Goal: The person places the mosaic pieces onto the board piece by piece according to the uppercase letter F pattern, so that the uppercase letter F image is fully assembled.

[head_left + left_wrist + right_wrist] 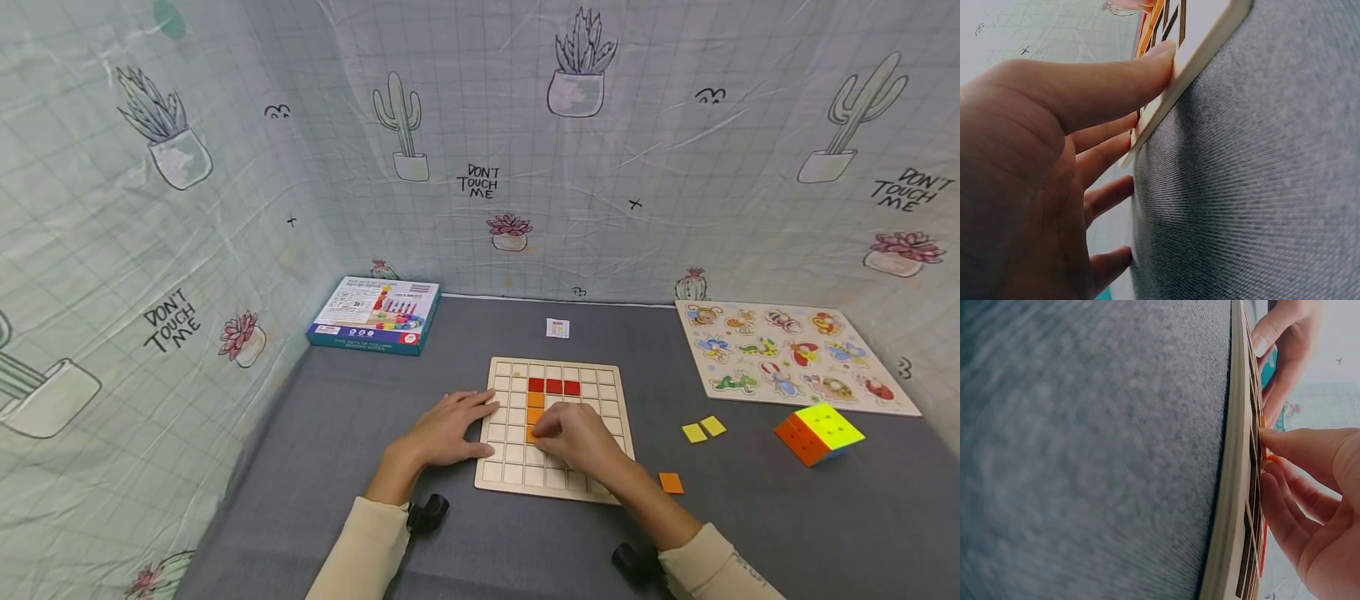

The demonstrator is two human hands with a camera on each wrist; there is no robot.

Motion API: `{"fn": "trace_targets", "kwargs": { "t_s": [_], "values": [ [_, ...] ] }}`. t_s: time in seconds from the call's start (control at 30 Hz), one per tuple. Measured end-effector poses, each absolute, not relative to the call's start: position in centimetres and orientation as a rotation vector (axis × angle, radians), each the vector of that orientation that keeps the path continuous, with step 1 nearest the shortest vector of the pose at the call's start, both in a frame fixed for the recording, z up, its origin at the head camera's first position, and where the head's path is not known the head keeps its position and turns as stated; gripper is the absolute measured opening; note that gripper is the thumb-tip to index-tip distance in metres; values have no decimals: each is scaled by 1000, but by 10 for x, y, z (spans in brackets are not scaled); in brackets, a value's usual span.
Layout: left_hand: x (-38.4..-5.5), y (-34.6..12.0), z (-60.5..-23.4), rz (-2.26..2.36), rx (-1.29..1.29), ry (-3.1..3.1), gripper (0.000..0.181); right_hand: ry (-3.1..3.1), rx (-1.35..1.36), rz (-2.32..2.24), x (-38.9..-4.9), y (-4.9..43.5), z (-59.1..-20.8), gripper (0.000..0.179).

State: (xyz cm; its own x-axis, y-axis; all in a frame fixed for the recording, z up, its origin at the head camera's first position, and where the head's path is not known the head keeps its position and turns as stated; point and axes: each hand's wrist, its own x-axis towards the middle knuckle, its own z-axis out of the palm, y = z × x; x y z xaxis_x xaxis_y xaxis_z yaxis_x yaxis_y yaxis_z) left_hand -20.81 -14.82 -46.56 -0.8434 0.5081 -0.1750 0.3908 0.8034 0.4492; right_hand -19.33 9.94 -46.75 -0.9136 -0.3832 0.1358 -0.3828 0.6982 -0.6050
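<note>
A pale wooden grid board (510, 473) lies on the grey cloth. Three red square tiles (553, 386) form a row in its upper cells, and orange tiles (536, 400) run down in a column from the left one. My right hand (581, 437) pinches an orange tile (531, 434) at the column's lower end, its fingertips partly covering it. With fingers spread, my left hand (446, 429) rests at the board's left edge. In the left wrist view the thumb (1154, 69) presses on the board's rim.
Right of the board lie a loose orange tile (671, 483) and two yellow tiles (694, 433). Beyond them are a puzzle cube (821, 435) and an insect picture board (798, 358). A box (375, 315) sits back left; a small card (557, 328) lies behind the grid board.
</note>
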Motion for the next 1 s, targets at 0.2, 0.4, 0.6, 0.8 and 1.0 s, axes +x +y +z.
{"fn": "trace_targets", "kwargs": {
  "t_s": [0.2,0.4,0.6,0.8,1.0],
  "values": [
    [-208,-148,-467,582,685,2702,71,2830,-684,-1028,-194,105,-465,13],
    [-208,-147,-467,564,682,2700,72,2688,-741,-1128,-191,118,-464,21],
    [-209,-148,-466,574,717,2694,71,2695,-754,-1126,-186,141,-459,30],
    [-210,-148,-466,567,717,2693,71,2796,-724,-972,-177,177,-453,34],
    [-209,-149,-466,554,710,2698,72,2836,-663,-872,-163,215,-452,39]
  ]
}}
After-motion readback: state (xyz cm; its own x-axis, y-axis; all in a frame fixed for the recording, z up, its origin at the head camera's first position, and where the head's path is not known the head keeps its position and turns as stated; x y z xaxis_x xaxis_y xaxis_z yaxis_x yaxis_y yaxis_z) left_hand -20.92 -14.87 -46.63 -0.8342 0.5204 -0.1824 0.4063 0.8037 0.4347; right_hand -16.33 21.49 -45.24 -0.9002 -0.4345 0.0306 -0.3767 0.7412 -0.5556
